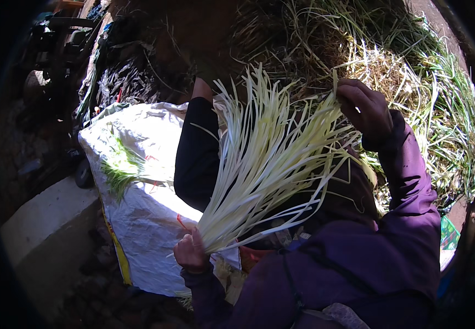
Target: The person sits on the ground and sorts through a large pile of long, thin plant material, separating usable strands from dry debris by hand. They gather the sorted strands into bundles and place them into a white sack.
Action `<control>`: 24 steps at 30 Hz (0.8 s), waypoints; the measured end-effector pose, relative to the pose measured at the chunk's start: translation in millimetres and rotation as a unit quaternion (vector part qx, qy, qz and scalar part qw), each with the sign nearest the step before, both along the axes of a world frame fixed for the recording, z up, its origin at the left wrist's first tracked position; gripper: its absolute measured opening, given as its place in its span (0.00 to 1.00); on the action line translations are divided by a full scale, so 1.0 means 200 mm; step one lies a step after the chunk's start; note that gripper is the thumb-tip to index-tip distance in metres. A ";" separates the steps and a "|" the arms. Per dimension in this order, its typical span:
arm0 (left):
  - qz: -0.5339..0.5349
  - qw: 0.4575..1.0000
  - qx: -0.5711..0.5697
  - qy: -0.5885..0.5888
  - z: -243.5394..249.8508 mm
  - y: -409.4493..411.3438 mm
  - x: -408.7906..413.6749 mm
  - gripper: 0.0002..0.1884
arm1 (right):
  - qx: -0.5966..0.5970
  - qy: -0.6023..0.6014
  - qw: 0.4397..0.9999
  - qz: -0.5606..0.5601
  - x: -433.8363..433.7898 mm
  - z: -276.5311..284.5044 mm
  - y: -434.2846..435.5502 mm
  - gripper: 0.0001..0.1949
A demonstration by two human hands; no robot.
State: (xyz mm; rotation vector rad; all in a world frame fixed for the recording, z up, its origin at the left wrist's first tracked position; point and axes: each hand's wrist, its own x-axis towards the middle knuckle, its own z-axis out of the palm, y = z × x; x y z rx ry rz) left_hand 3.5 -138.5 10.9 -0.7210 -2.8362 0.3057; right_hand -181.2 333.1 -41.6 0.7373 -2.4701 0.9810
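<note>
My left hand (192,251) grips the gathered base of a large bundle of pale yellow-white leaves, which look like blanched chives (262,160). The leaves fan out up and to the right across my lap. A thin red tie (181,222) sticks up just above my left hand. At the tip end, my right hand (362,105) pinches a few leaf ends between thumb and fingers. Under and beside the bundle, a white woven sack (151,238) is spread out. A smaller bunch of green-tipped leaves (124,166) with red ties lies on it in sunlight.
A big heap of loose green and straw-coloured leaves (422,107) fills the right side. My bent leg in dark trousers (196,152) stands between the sack and the bundle. Left of the sack is a pale ledge (52,214). Dark crumpled material (126,78) lies beyond it.
</note>
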 end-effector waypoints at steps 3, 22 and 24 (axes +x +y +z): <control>-0.016 1.000 -0.021 0.014 0.01 -0.01 -0.03 0.20 | -0.012 -0.037 0.999 0.019 0.00 -0.01 0.00 0.10; 0.062 0.995 0.042 -0.064 -0.06 0.00 0.09 0.20 | 0.118 -0.260 0.944 -0.164 0.41 -0.22 0.34 0.07; 0.065 0.995 0.043 -0.069 -0.06 0.01 0.09 0.21 | -0.082 -0.453 0.888 0.012 0.58 -0.08 0.14 0.10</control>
